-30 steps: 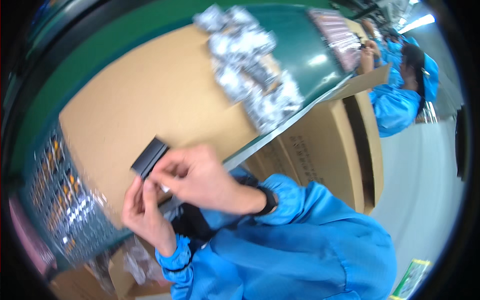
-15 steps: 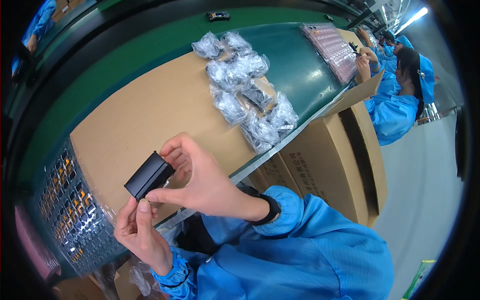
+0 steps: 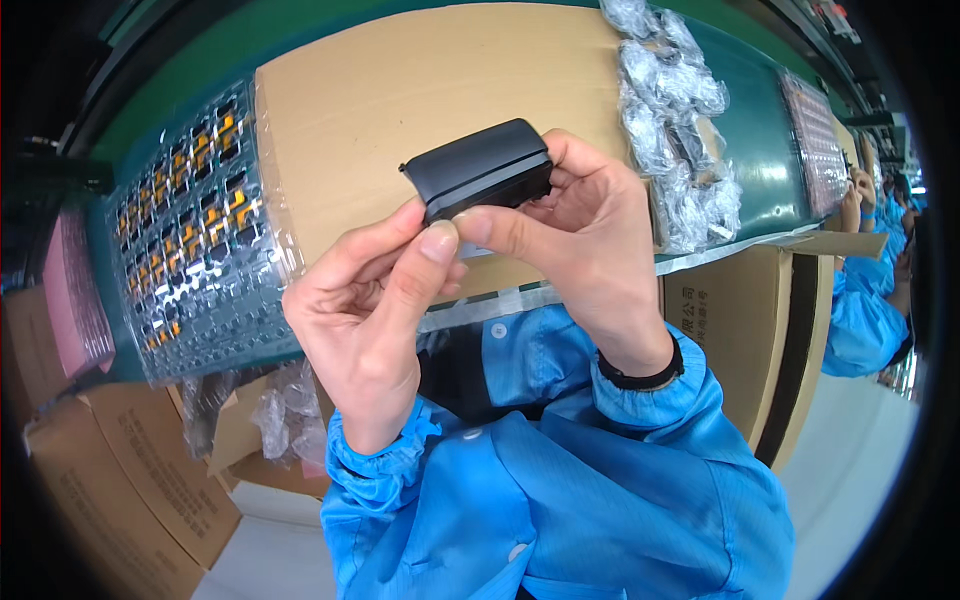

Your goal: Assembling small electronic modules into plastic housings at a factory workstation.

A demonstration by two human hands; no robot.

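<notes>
Above the cardboard-covered surface (image 3: 400, 90), pinching a black plastic housing (image 3: 480, 170): left hand (image 3: 370, 310) at seven o'clock, right hand (image 3: 580, 240) at four.

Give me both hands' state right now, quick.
Left hand: closed on the black plastic part, thumb and fingers pinching its lower edge.
Right hand: closed on the same black plastic part, gripping its right end.

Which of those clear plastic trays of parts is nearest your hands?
The clear blister tray holding black-and-orange parts, just left of the left hand. The pinkish tray lies far to the right on the green belt.
</notes>
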